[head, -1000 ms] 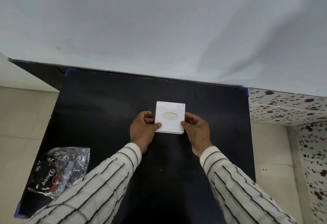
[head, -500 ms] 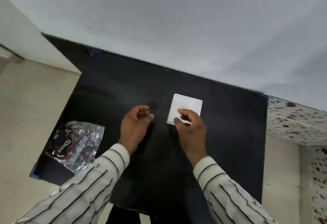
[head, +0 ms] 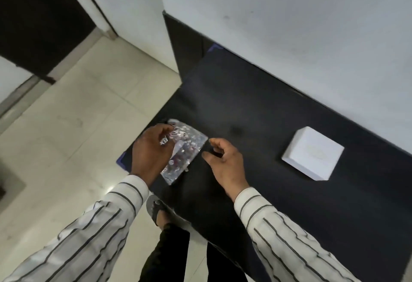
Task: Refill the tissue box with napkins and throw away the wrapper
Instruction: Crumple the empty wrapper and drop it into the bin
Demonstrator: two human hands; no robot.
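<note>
We note the left hand [head: 151,150] on the clear wrapper [head: 185,154] at the black table's [head: 256,112] near-left corner, fingers curled onto it (a closed grip is not certain). Right hand [head: 225,161] just beside it, fingers apart, empty. White tissue box [head: 312,153] sits well right.

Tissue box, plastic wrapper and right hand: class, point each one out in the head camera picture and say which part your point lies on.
Tissue box [head: 312,151]: head view, on its white top face.
Plastic wrapper [head: 187,150]: head view, on the crinkled clear film right of the left hand.
Right hand [head: 226,163]: head view, on the back of the hand.
</note>
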